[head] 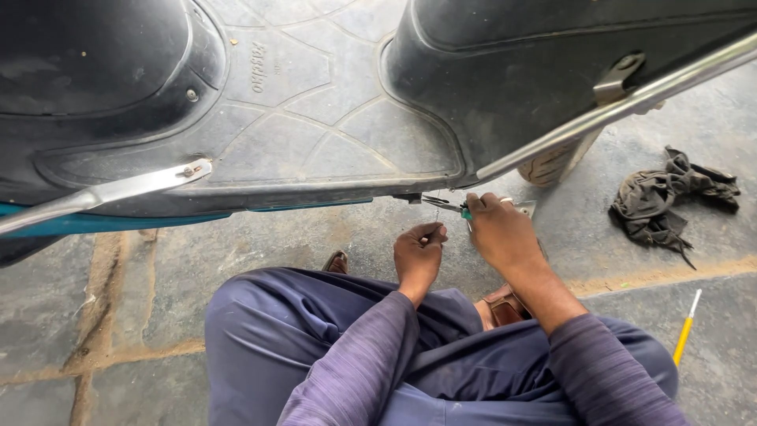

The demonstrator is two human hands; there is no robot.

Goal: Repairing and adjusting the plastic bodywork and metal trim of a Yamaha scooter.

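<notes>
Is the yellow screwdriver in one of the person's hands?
No. The yellow screwdriver lies on the stone floor, apart from the right hand, which holds pliers.

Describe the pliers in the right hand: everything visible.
The pliers are slim, with thin metal jaws pointing left toward the scooter's lower edge and a green-blue grip just showing at the right hand, which wraps the handles. They lie roughly level above the stone floor. Whether the jaws grip anything cannot be told.
</notes>
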